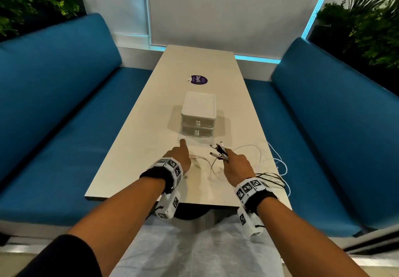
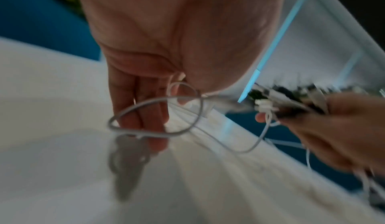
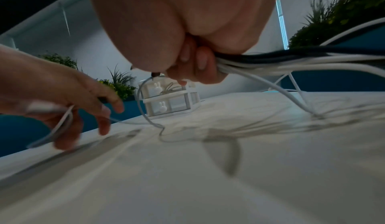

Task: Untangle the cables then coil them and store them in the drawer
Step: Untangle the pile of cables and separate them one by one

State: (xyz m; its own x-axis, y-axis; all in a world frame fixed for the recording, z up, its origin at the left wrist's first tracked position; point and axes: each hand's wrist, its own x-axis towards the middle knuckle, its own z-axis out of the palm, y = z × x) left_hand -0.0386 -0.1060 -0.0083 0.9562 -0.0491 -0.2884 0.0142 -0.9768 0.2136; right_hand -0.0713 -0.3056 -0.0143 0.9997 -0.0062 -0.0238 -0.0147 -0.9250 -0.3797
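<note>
Both hands hover apart: right hand (image 1: 236, 164) clenching the cables (image 1: 218, 150), left hand (image 1: 180, 157) loosely hooking one.

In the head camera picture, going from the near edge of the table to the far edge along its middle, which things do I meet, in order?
Left hand and right hand with the cable bundle → white two-drawer box → round purple sticker → far table edge.

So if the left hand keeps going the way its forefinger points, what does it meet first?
Probably bare table: the left hand points forward, just left of the drawer unit. It might brush the unit's left side; depth is unclear.
</note>
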